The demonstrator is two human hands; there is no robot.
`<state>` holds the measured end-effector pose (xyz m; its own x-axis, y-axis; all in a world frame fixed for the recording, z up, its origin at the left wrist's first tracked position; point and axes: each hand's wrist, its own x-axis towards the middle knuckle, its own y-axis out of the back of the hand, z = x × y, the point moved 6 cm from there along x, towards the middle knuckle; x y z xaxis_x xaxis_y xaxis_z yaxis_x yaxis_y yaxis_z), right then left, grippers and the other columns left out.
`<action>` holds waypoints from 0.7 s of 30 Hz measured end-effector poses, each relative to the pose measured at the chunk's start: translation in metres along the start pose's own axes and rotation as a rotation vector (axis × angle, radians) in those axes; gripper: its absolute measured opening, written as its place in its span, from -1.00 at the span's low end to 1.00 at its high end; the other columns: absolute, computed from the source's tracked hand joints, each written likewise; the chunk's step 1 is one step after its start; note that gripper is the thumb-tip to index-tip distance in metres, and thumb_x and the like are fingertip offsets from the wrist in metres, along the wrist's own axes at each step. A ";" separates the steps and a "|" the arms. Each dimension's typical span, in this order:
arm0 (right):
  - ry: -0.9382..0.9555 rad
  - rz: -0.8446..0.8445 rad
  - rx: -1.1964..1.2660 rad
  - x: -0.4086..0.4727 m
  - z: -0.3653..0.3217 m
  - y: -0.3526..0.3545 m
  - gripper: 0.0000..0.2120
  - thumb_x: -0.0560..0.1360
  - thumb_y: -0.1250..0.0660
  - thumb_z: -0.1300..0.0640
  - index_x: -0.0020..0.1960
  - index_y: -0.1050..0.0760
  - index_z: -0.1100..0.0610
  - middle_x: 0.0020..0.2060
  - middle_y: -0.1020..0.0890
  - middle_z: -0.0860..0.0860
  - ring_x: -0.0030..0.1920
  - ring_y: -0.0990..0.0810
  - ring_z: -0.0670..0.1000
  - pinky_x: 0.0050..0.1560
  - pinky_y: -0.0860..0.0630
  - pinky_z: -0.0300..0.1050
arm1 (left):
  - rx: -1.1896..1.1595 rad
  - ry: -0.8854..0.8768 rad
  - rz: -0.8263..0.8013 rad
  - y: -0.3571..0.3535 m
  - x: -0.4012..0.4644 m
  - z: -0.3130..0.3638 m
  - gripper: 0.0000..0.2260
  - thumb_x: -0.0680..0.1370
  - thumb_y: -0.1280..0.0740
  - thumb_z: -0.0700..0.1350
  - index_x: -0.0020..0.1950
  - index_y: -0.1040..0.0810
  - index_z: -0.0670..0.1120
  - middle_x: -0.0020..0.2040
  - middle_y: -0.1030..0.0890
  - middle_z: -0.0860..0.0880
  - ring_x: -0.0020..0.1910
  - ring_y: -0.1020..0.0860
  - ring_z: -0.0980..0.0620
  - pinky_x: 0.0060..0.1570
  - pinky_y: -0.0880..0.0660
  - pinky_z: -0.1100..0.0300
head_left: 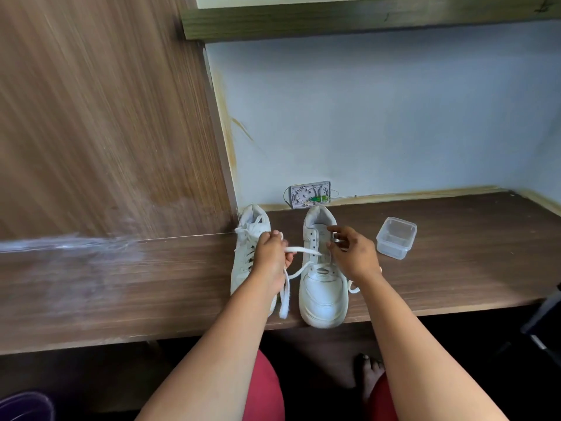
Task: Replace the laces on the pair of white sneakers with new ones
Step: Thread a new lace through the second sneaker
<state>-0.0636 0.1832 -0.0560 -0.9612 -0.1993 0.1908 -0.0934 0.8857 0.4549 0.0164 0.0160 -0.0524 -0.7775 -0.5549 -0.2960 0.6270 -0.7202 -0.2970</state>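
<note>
2 white sneakers stand side by side on the wooden tabletop (425,268), toes toward the person and heels toward the wall. The left sneaker (247,256) is just beside the wooden side panel (100,117) and is still laced, its lace ends loose near the collar. The right sneaker (321,287) has most eyelets bare; a flat white lace (299,270) passes through its lower eyelets.

The left hand (273,256) is above the left sneaker, fingers curled around 1 run of the lace, which stretches across to the right sneaker's eyelet row. Below this hand the lace hangs down between the 2 sneakers, its end lying near the front edge of the tabletop. The right hand (353,253) is over the right sneaker's tongue area, fingers bent at the right eyelet row; whether it pinches the lace cannot be determined. A short lace end shows beside the right wrist.

A clear plastic container (396,237) sits on the tabletop to the right of the right sneaker, apart from it. A small white wall box (309,194) is mounted behind the sneakers.
</note>
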 end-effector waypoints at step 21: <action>-0.593 -0.540 1.068 -0.045 -0.023 -0.022 -0.79 0.49 -0.31 0.07 -0.04 -0.56 0.22 -0.29 -0.58 0.05 -0.38 -0.54 -0.12 -0.41 -0.52 -0.33 | 0.519 -0.503 -0.311 -0.048 -0.044 0.003 -0.93 0.56 -0.36 -0.14 -0.08 -0.54 -0.14 -0.03 -0.51 -0.12 -0.25 -0.51 0.10 -0.20 -0.50 0.25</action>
<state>-0.0123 0.1635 -0.0550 -0.6808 -0.6568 -0.3243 -0.3902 0.6998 -0.5983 0.0201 0.0737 -0.0225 -0.9199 -0.3281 0.2148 0.3703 -0.9071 0.2002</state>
